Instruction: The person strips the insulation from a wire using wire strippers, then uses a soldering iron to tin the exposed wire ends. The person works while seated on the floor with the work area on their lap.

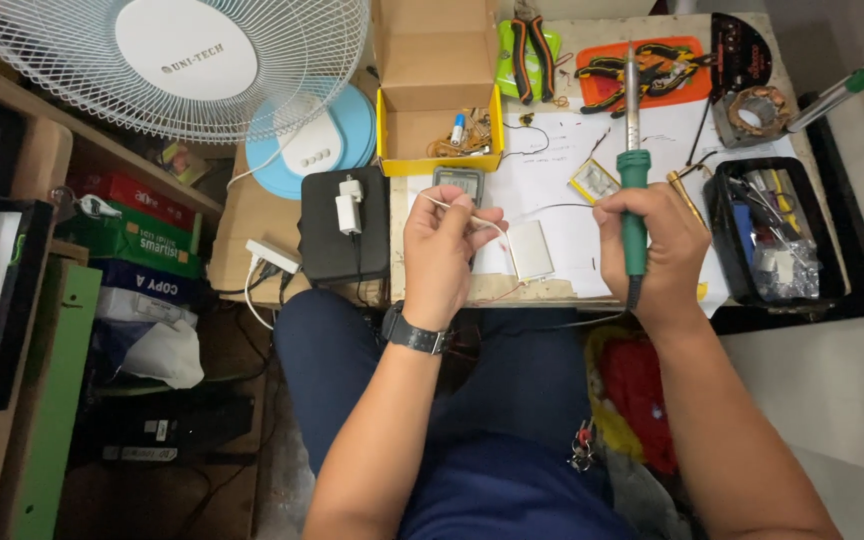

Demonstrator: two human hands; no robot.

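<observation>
Cluttered white workbench paper [562, 150] lies under both hands. Right hand [652, 250] has its fingers clamped round a green-handled soldering iron [633, 170], tip pointing away; left hand [447, 255] pinches a thin solder wire [444, 204] above a flat silver battery pack [529, 250], near a yellow cardboard box [437, 135].

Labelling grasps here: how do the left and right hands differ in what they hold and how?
The left hand pinches a thin pale wire between fingertips; the right hand wraps its whole fist round the green-handled soldering iron. The left hand's wrist wears a dark watch; the right hand's is bare. The wire runs sideways; the soldering iron points away from the person. Both hands hover over the white paper.
</observation>
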